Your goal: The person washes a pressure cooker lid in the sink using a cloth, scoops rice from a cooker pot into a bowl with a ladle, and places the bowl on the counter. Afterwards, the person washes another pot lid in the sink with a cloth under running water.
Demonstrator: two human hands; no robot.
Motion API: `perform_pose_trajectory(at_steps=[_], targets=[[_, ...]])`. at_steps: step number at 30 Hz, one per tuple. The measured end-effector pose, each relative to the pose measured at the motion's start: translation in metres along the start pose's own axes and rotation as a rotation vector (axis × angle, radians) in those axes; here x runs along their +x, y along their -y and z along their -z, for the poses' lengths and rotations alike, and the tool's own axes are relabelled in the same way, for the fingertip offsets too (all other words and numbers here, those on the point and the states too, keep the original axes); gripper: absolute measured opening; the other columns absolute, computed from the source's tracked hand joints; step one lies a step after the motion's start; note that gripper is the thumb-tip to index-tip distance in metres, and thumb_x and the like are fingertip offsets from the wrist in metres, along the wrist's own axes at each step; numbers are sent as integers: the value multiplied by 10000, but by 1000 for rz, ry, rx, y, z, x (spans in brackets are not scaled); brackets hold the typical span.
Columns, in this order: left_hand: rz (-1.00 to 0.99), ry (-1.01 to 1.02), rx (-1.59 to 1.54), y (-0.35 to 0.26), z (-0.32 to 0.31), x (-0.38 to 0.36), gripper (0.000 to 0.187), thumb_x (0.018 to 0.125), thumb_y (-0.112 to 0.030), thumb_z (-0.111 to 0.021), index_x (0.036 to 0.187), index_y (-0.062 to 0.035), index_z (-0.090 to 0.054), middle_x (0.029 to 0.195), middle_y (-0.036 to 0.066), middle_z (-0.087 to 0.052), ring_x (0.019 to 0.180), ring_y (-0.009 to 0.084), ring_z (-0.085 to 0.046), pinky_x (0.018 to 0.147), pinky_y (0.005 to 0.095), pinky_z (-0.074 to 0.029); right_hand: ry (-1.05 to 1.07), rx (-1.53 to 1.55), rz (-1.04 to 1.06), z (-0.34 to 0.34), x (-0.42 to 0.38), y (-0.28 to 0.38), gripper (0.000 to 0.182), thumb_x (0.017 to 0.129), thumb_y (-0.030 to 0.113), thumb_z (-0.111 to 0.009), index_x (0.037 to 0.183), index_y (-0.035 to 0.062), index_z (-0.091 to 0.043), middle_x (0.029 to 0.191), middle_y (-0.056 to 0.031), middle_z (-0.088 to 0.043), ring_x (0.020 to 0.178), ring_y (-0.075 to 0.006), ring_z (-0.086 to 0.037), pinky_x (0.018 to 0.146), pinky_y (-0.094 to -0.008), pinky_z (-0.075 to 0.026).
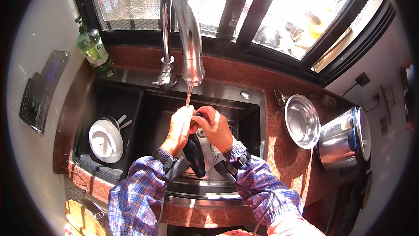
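My left hand (179,127) and my right hand (214,127) meet under the running tap (192,68), over the sink basin (150,120). Both are closed around the upper end of a long, glossy, almost black eggplant (194,157). Its lower body hangs down between my wrists, and a dark tip shows above my fingers. A thin stream of water (189,96) falls onto my left hand. Beneath the eggplant, something round and shiny in the basin is partly hidden.
A white dish (106,141) with utensils sits in the left drainer. A green pump bottle (94,50) stands in the back left corner. On the right counter are a metal bowl (302,121) and a large steel pot (342,138). Windows line the back.
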State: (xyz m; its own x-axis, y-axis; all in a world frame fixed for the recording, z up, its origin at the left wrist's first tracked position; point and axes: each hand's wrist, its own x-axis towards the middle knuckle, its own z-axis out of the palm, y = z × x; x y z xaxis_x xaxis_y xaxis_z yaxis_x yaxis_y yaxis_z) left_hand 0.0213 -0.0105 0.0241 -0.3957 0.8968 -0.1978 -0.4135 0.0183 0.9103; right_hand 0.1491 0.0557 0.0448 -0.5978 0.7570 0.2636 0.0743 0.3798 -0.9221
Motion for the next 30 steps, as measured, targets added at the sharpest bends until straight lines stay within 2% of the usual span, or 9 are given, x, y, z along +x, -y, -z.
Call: perform_pose_trajectory(at_steps=[3, 4, 7, 8, 9, 10, 15, 23, 30], targets=[[65, 84, -198, 2, -4, 4, 398, 991, -357, -563, 1196, -16, -555, 946, 74, -619, 805, 154, -624, 679, 273, -520, 4, 23, -55, 17, 7, 9, 192, 893, 103, -660, 1054, 5, -624, 861, -141, -674, 784, -187, -676, 707, -326, -531], [64, 80, -200, 1, -2, 3, 398, 991, -357, -563, 1196, -16, -555, 946, 74, -619, 805, 154, -624, 679, 273, -520, -5, -42, -71, 23, 12, -7, 195, 909, 84, -655, 1081, 4, -609, 870, -72, -654, 767, -112, -611, 694, -249, -501], [232, -25, 85, -9, 0, -3, 466, 969, -396, -584, 1251, -27, -550, 1099, 88, -634, 985, 176, -603, 817, 339, -527, -115, -264, -67, 54, 32, -40, 188, 889, 110, -669, 1049, 26, -615, 843, -102, -646, 746, -180, -612, 691, -297, -500], [230, -28, 85, -8, 5, -3, 466, 969, -396, -584, 1251, -27, -550, 1099, 88, -634, 985, 176, -603, 817, 339, -527, -182, -360, 35, 63, 38, -50, 172, 874, 124, -673, 1009, 34, -618, 817, -139, -649, 739, -249, -639, 688, -342, -509], [224, 31, 185, -4, 12, -5, 460, 965, -400, -586, 1236, -30, -563, 1105, 80, -634, 985, 174, -600, 823, 339, -523, -198, -441, 82, 73, 43, -51, 175, 891, 93, -668, 1041, 23, -610, 838, -81, -636, 748, -155, -591, 707, -293, -493], [220, 90, 285, -3, 18, -6, 455, 961, -405, -588, 1222, -32, -577, 1111, 71, -633, 984, 172, -596, 829, 339, -519, -231, -438, 72, 80, 49, -51, 176, 854, 122, -684, 991, 44, -606, 832, -146, -639, 749, -281, -635, 700, -363, -507], [222, 58, 352, -2, 36, -14, 373, 959, -326, -591, 1188, -32, -607, 1095, 56, -643, 979, 162, -594, 850, 318, -498, -303, -566, 88, 106, 75, -69, 183, 840, 108, -689, 997, 58, -608, 909, -157, -662, 846, -345, -650, 753, -402, -520], [182, 125, 387, -7, 40, -23, 370, 951, -286, -604, 1210, -22, -629, 1111, 54, -660, 991, 128, -591, 865, 306, -475, -432, -985, -14, 145, 104, -81, 256, 853, 157, -672, 1086, 88, -592, 1060, -146, -648, 999, -346, -631, 851, -413, -512], [36, 239, 755, -24, 54, -50, 290, 957, -243, -614, 1090, 10, -660, 952, 56, -692, 894, 114, -615, 782, 274, -485, -408, -893, -235, 158, 102, -83, 363, 860, 182, -669, 1197, 105, -556, 1108, -169, -626, 1065, -370, -602, 913, -445, -487]])
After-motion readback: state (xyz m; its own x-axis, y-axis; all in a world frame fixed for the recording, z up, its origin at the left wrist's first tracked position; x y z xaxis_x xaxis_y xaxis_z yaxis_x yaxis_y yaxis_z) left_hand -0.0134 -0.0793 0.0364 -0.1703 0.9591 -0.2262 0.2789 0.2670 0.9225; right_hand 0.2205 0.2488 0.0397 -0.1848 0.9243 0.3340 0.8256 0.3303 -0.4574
